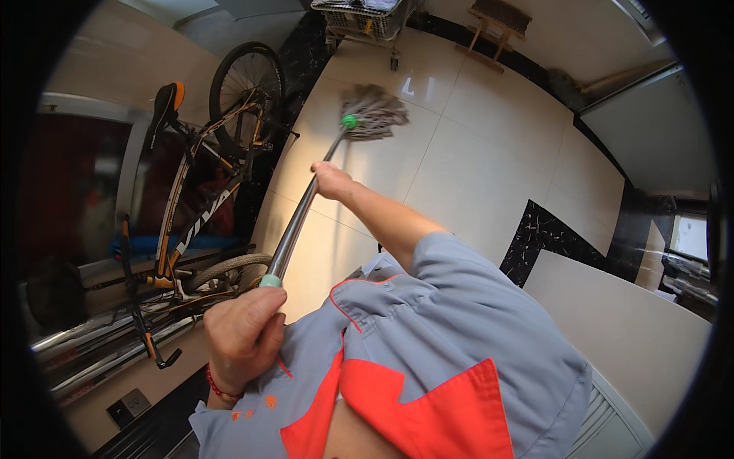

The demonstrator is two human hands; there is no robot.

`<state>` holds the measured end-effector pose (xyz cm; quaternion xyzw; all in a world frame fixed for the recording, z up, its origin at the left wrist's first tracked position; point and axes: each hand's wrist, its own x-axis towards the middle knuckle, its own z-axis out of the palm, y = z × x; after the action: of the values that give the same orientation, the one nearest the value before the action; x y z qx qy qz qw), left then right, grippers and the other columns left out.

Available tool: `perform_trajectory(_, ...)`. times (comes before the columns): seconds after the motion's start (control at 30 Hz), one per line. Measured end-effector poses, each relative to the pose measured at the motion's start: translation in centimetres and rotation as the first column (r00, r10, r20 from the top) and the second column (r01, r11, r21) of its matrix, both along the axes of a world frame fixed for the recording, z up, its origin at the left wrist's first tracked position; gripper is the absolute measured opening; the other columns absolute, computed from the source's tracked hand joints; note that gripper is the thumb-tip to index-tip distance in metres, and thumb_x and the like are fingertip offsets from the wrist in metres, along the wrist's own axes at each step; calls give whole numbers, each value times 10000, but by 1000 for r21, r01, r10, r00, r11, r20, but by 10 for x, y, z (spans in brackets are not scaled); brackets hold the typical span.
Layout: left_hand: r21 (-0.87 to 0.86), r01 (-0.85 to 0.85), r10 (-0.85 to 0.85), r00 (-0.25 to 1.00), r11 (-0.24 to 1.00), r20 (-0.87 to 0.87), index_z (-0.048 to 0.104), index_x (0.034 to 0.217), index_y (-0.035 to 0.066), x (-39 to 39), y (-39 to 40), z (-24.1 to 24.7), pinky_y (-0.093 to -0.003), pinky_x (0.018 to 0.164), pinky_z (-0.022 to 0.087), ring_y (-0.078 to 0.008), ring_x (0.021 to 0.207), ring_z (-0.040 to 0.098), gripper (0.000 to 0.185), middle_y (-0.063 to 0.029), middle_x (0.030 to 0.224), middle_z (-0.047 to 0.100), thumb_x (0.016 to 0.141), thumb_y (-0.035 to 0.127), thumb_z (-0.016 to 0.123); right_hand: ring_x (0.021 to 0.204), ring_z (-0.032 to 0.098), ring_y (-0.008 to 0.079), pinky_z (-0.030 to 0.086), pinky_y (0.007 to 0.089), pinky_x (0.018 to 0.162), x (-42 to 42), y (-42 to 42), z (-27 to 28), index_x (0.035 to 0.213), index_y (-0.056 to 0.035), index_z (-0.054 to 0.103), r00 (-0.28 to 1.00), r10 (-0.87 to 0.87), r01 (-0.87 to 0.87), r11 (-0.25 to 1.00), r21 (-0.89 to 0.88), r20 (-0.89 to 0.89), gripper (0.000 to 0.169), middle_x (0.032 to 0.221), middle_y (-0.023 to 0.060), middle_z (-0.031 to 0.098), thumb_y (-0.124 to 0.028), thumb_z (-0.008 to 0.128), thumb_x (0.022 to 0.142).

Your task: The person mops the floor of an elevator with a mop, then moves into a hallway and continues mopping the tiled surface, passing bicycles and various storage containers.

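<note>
A string mop (375, 112) with a green socket lies on the pale tiled floor (459, 166) ahead of me, its strands blurred and fanned out to the right. From the socket a metal mop handle (295, 226) runs down toward my body. My left hand (246, 330), with a red beaded bracelet at the wrist, is closed around the handle's light green end. Farther along, near the mop head, my right hand (332, 181) grips the metal shaft. That arm reaches forward from a grey short sleeve.
At the left a bicycle (200, 172) leans beside glass panels. A wheeled cart (367, 26) stands at the top, and a small wooden stand (496, 31) is by the wall right of it. Black marble trim (550, 229) borders a pale wall corner at right.
</note>
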<state>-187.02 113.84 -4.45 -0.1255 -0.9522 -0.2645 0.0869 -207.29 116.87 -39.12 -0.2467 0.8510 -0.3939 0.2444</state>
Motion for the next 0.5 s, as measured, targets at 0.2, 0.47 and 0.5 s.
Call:
perform_trajectory(0.2,-88,-185,168,970,979,-173,639,874,-6,-15,17,19,-334,608,472,-229,680,630,206,-131,828,659,728,78,520,910,581,315,473,418,766,2,23,34,855,-90,599,965,216,-238,959,-151,-145,291,895,111,625,-328,701,723)
perform_trajectory(0.47,365,-205,327,891,908,-314,572,981,-46,-69,3,71,-310,639,397,-178,628,471,352,-106,652,546,894,203,338,788,608,320,473,434,682,19,163,83,771,-92,621,993,73,-97,946,-308,-90,233,768,111,645,-295,710,701)
perform_trajectory(0.5,424,-96,224,938,901,-264,573,978,-42,-82,3,72,-314,659,399,-179,633,474,358,-110,662,547,903,210,330,781,608,314,472,434,674,24,185,76,757,-97,616,992,19,-60,942,-329,-125,220,763,104,646,-288,712,704)
